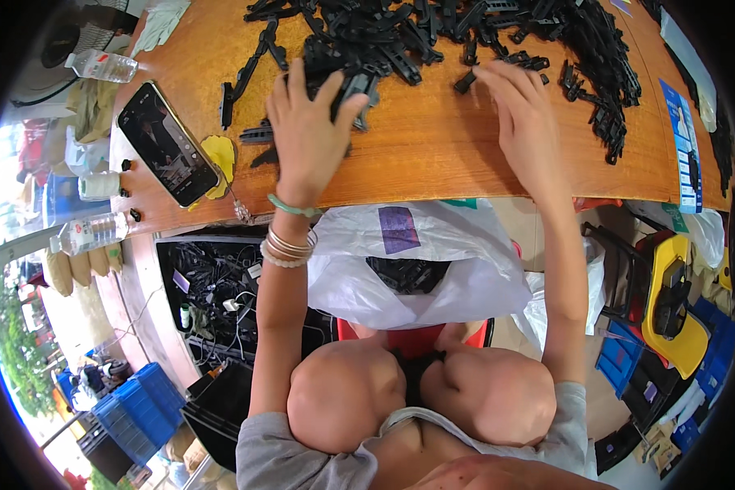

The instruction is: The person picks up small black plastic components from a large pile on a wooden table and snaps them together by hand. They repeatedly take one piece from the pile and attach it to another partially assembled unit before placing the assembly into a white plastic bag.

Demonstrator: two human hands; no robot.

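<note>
A heap of black plastic parts [359,41], long and jointed-looking, covers the far side of the wooden table [416,155]. My left hand [310,135] lies over the near left edge of the heap, fingers spread, touching several parts; what is under the palm is hidden. To its left, one slim black part [227,106] lies apart on the wood. My right hand [527,114] is at the heap's near edge, its fingers curled together on a small black plastic part [465,82] whose end sticks out by the fingertips. More black parts [608,122] trail down on the right.
A phone [169,144] rests on a yellow piece [220,159] at the left. Bottles [102,65] line the left edge beside a white glove [162,24]. Below the table edge hangs an open white sack [335,278] with black parts inside. A blue leaflet [683,147] lies right.
</note>
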